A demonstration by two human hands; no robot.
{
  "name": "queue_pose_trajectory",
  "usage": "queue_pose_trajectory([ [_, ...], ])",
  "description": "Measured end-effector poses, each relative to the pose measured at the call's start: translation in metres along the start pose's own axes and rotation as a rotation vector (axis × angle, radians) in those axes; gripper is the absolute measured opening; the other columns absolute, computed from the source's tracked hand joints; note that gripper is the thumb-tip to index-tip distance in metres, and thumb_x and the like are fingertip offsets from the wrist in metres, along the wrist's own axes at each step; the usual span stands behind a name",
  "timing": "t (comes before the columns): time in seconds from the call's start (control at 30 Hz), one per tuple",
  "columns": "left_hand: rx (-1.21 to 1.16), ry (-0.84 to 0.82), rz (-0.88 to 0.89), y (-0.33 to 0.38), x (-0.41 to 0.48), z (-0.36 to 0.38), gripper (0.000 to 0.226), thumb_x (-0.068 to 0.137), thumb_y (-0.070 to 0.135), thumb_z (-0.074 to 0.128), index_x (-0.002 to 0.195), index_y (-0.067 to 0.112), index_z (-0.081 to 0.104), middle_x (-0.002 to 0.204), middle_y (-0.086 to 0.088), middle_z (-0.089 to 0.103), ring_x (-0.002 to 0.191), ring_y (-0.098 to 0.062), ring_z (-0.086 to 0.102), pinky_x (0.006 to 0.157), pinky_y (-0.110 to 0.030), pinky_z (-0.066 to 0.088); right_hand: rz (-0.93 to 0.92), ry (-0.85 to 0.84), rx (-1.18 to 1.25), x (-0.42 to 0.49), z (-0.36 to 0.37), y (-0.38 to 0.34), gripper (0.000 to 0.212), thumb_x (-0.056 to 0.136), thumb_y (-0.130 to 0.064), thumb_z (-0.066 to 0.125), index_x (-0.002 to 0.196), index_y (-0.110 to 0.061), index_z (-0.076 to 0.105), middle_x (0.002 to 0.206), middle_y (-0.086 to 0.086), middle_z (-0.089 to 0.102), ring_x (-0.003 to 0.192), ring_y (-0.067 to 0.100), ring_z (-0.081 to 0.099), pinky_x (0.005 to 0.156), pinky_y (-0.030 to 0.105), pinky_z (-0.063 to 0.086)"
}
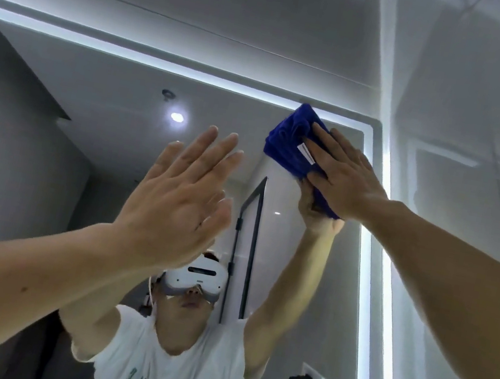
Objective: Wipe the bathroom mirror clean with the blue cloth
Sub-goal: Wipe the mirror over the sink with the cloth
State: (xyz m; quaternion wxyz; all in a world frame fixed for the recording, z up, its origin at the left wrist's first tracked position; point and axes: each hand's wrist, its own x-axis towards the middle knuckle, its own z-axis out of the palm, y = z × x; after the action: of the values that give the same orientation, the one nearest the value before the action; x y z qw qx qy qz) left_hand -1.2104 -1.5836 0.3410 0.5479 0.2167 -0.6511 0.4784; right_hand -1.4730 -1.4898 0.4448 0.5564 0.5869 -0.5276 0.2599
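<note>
The fingers (319,141) of the right hand (346,183) are straight and spread, pressed flat on the cloth (288,136) rather than clenched round it; the thumb is hidden, so I cannot tell whether it hooks under the fold. They point up and to the left, and the cloth lies beneath them and on past their tips in the same direction, with only its lower end under the palm. The cloth is a folded blue wad with a white label (306,154) showing. Its long axis runs on a slant from upper left to lower right, in line with the fingers. Its upper end touches the lit strip (195,74) along the top edge of the mirror (109,91), near the top right corner, with the strip's right-hand run just beside the wrist.

The left hand (180,197) is released, fingers straight and close together, holding nothing. It is raised at mid-mirror, well apart from the cloth and lower than it. Whether it rests on the glass or hovers in front I cannot tell.

The right hand alone carries the wipe. With the cloth jammed into the corner, open glass lies to the left and below, so I judge the next stroke must run along the top strip leftward or down the right side.
</note>
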Motion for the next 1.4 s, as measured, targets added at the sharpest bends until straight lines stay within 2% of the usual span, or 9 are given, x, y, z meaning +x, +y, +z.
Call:
queue_pose_trajectory([
  [0.17, -0.028, -0.049, 0.049, -0.004, 0.021, -0.029, 0.059, 0.101, 0.042, 0.021, 0.155, 0.018, 0.025, 0.165, 0.002, 0.011, 0.152, -0.013, -0.003, 0.121, -0.042, 0.003, 0.219, -0.057, 0.052, 0.044, -0.013, 0.011, 0.06, 0.103, -0.031, 0.033, 0.156, -0.036, 0.005, 0.164, -0.014, -0.009, 0.151, 0.016, -0.007, 0.118, 0.045, 0.01],
  [0.3, -0.047, -0.104, -0.028, -0.001, 0.029, -0.046, 0.061, 0.099, 0.042, 0.017, 0.156, 0.021, 0.012, 0.164, 0.007, -0.005, 0.148, -0.007, -0.017, 0.122, -0.038, -0.006, 0.311, 0.075, 0.102, 0.051, -0.009, -0.026, 0.057, 0.101, -0.029, 0.031, 0.156, -0.033, 0.014, 0.165, -0.009, 0.001, 0.151, 0.018, -0.001, 0.115, 0.045, 0.018],
  [0.47, -0.092, -0.099, -0.029, -0.003, 0.035, -0.048, 0.064, 0.097, 0.047, 0.013, 0.155, 0.02, 0.007, 0.163, 0.007, -0.007, 0.149, -0.007, -0.014, 0.123, -0.039, -0.002, -0.231, 0.078, -0.047, 0.016, 0.021, -0.084, 0.057, 0.104, -0.045, 0.024, 0.155, -0.037, 0.001, 0.165, -0.011, -0.004, 0.15, 0.012, -0.012, 0.12, 0.04, 0.002],
  [0.53, -0.101, -0.091, -0.017, -0.006, 0.039, -0.049, 0.068, 0.094, 0.05, 0.009, 0.155, 0.019, 0.008, 0.164, 0.005, -0.005, 0.15, -0.008, -0.012, 0.123, -0.038, -0.003, -0.318, 0.034, -0.058, 0.019, 0.019, -0.072, 0.057, 0.103, -0.048, 0.021, 0.155, -0.038, 0.002, 0.164, -0.012, -0.005, 0.15, 0.013, -0.011, 0.118, 0.038, 0.003],
  [0.6, -0.11, -0.076, -0.022, -0.009, 0.042, -0.053, 0.07, 0.093, 0.051, 0.008, 0.156, 0.02, 0.01, 0.164, 0.006, -0.003, 0.15, -0.007, -0.012, 0.123, -0.034, -0.006, -0.236, 0.042, -0.136, 0.044, 0.011, -0.047, 0.056, 0.103, -0.045, 0.023, 0.156, -0.036, 0.006, 0.165, -0.009, -0.003, 0.151, 0.017, -0.006, 0.122, 0.045, 0.011],
  [0.67, -0.117, -0.089, -0.051, -0.013, 0.043, -0.056, 0.072, 0.091, 0.054, 0.006, 0.156, 0.023, 0.008, 0.164, 0.009, -0.005, 0.148, -0.003, -0.016, 0.121, -0.031, -0.009, 0.032, 0.063, -0.045, 0.07, -0.004, -0.016, 0.054, 0.105, -0.039, 0.025, 0.156, -0.035, 0.008, 0.165, -0.009, -0.002, 0.152, 0.019, -0.002, 0.118, 0.049, 0.021],
  [0.87, -0.094, -0.143, -0.051, -0.014, 0.041, -0.066, 0.073, 0.086, 0.056, -0.004, 0.153, 0.027, -0.002, 0.162, 0.012, -0.013, 0.146, -0.001, -0.022, 0.121, -0.031, -0.011, 0.453, 0.1, 0.038, 0.071, -0.008, 0.057, 0.056, 0.102, -0.036, 0.028, 0.156, -0.028, 0.013, 0.166, -0.001, 0.003, 0.15, 0.025, 0.004, 0.113, 0.054, 0.022],
  [1.17, -0.204, -0.07, -0.054, 0.019, 0.028, -0.05, 0.06, 0.098, 0.038, 0.022, 0.154, 0.018, 0.016, 0.163, 0.006, -0.002, 0.15, -0.007, -0.012, 0.123, -0.037, -0.005, 0.498, 0.231, 0.019, 0.004, 0.015, 0.008, 0.053, 0.102, -0.026, 0.029, 0.155, -0.026, 0.019, 0.164, 0.0, 0.013, 0.149, 0.024, 0.011, 0.11, 0.043, 0.028],
  [1.4, -0.213, -0.113, -0.038, 0.038, 0.015, -0.049, 0.064, 0.099, 0.048, 0.01, 0.157, 0.02, 0.009, 0.165, 0.007, -0.006, 0.149, -0.007, -0.017, 0.122, -0.037, -0.005, 0.391, 0.087, 0.018, -0.012, 0.001, 0.024, 0.052, 0.103, -0.029, 0.03, 0.154, -0.021, 0.024, 0.164, 0.001, 0.014, 0.148, 0.024, 0.015, 0.114, 0.043, 0.023],
])
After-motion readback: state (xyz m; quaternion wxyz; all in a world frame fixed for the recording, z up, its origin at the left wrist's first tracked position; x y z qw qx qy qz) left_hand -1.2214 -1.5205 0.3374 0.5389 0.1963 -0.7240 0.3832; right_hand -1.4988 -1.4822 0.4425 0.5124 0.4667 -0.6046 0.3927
